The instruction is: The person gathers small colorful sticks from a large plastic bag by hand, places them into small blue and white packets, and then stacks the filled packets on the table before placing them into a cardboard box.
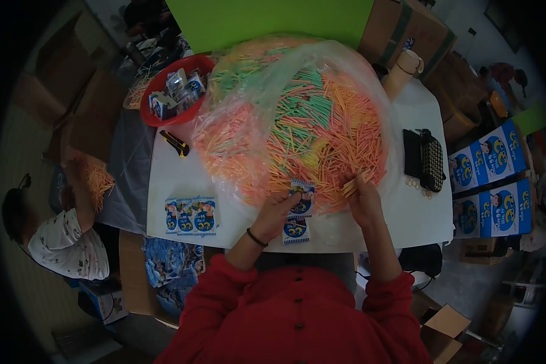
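Observation:
My left hand [272, 216] is closed on a small blue-and-white printed packet [304, 201], held upright at the front of the pile. In my right hand [365, 206], the fingers pinch a few thin orange-yellow sticks [349, 187] just right of the packet. A second packet [296, 232] lies on the table below my left fingers. Before both hands spreads a big heap of pink, orange, green and yellow sticks [303, 106] in a clear plastic bag [392, 115]. Several flat packets [190, 216] lie side by side to the left.
A red basin [155, 118] with packs stands at the back left, near a yellow-black box cutter [175, 144]. On the right are a patterned pouch [432, 162], a beige bottle [403, 74] and blue printed boxes [491, 209]. A co-worker [67, 242] sits at left beside more sticks.

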Demonstrator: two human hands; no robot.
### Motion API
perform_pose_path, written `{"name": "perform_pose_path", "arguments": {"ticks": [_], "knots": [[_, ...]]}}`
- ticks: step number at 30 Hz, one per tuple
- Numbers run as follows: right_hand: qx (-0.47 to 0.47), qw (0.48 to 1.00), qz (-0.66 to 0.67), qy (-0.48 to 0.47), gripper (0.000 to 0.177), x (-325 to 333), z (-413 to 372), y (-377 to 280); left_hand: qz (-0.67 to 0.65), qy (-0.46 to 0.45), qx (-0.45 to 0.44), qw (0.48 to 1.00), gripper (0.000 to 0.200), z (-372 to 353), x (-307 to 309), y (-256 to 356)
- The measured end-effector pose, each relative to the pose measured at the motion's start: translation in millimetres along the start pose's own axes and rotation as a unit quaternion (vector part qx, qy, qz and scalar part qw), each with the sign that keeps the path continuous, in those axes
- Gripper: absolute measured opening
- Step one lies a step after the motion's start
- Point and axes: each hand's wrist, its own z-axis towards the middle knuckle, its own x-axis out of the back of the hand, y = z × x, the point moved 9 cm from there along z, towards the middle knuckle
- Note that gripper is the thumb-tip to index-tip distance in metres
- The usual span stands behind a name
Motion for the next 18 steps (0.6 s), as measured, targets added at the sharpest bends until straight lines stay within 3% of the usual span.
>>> {"name": "perform_pose_path", "arguments": {"ticks": [4,8,10,14,16,18], "knots": [[0.092,0.99,-0.067,-0.087,0.028,-48.6,-26.1,-28.0,0.162,0.008,-0.072,0.984,0.016,-5.3,-0.9,15.8],[0.201,0.958,-0.101,-0.176,0.02,-103.2,-56.1,-45.9,0.262,0.006,-0.09,0.961,0.016,-4.4,-12.1,20.6],[0.215,0.949,-0.119,-0.199,0.017,-115.5,-61.3,-42.5,0.325,-0.003,-0.13,0.937,0.015,-5.9,-21.5,27.6],[0.248,0.914,-0.215,-0.24,0.012,-127.4,-60.2,-33.3,0.322,-0.001,-0.134,0.937,0.016,-6.8,-23.6,24.7],[0.23,0.92,-0.213,-0.235,0.012,-126.4,-60.1,-24.6,0.324,-0.001,-0.208,0.923,0.017,-9.0,-27.3,32.2],[0.212,0.926,-0.211,-0.232,0.011,-119.5,-54.0,-15.1,0.324,-0.009,-0.205,0.923,0.017,-9.9,-29.3,31.1]]}}
